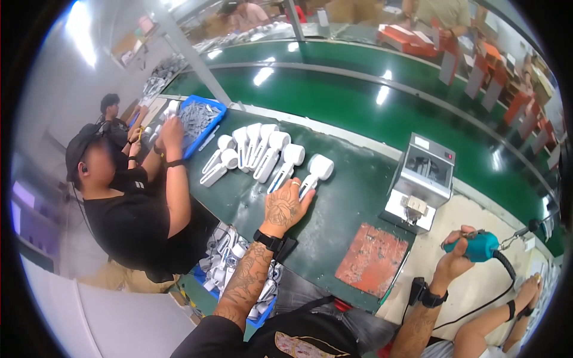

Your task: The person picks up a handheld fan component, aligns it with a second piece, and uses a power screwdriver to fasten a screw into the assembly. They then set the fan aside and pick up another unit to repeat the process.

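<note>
My left hand (pixel 283 207) reaches over the green worktable, with the handle of a white handheld device (pixel 321 168) between its thumb and fingers. That device has a round head and is the rightmost of a row. Another white device (pixel 292 156) lies just left of it, close to my fingers. More of the same white devices (pixel 250 143) lie side by side further left. My right hand (pixel 455 262) is wrapped around a teal electric screwdriver (pixel 480 246), which hangs from a hook and has a black coiled cable. Its tip is hard to make out.
A metal machine (pixel 421 173) stands at the table's right, near a worn red mat (pixel 373 259). A blue tray of grey parts (pixel 200 122) is at far left, beside a co-worker (pixel 137 209). Below sits a blue crate of white devices (pixel 230 262). Behind runs a green conveyor (pixel 334 65).
</note>
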